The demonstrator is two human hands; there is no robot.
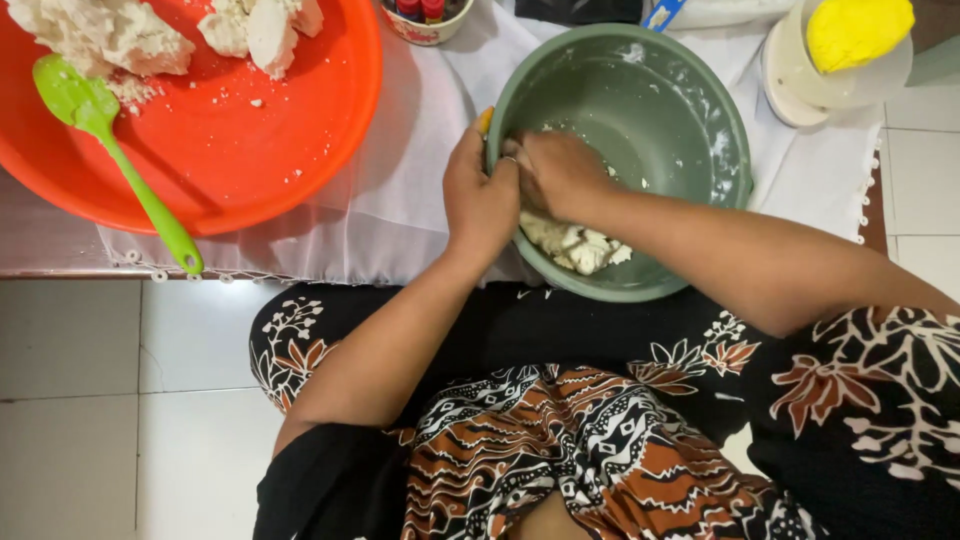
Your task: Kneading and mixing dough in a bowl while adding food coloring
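I count two basins: one green basin (690, 110) and one orange basin (250, 150). One green spatula (110, 150) lies in the orange one. One white cloth (420, 190) sits under both. I see two hands: left hand (478, 195), right hand (560, 172).

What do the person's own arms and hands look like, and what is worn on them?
Both forearms are bare. The left hand has a thin ring on one finger; the right hand shows no ring that I can see, and neither wrist has a watch or bracelet. By the right upper arm, a black sleeve carries a white and rust-brown flower pattern. No gloves are worn.
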